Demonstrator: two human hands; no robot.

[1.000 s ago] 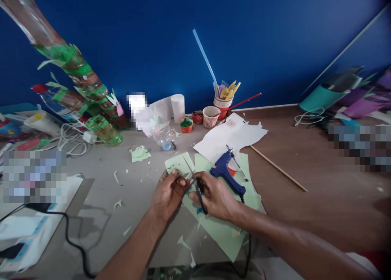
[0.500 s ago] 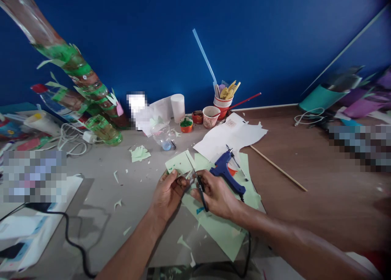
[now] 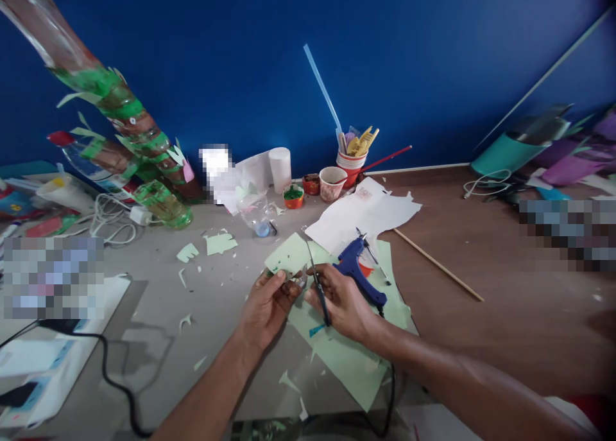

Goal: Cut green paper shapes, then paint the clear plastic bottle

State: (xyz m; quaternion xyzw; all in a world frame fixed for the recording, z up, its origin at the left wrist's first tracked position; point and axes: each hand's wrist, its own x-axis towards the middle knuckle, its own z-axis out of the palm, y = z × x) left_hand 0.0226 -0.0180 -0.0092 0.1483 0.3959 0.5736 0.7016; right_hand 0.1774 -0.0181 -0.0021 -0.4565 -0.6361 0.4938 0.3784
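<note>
My left hand (image 3: 270,300) pinches a pale green piece of paper (image 3: 287,253) with dark green specks, thumb on top. Close beside it, my right hand (image 3: 345,303) is closed around black-handled scissors (image 3: 318,291). One long blade points up and away at the paper's right edge; a shorter bright metal part shows by my left fingertips. Below both hands lies a larger light green sheet (image 3: 353,370). A blue glue gun (image 3: 360,275) rests on that sheet, just beyond my right hand.
Green paper cutouts (image 3: 221,242) and scraps litter the grey table. Behind stand paint cups (image 3: 293,197), a paper cup (image 3: 332,185) and a cup of plastic cutlery (image 3: 351,162). A painted bottle trunk (image 3: 139,126) leans at left. A wooden stick (image 3: 437,264) lies right.
A small green paper cutout now lies on the table left of my hands. The paper in my left hand has turned and shifted slightly right; the scissors have also moved slightly right.
</note>
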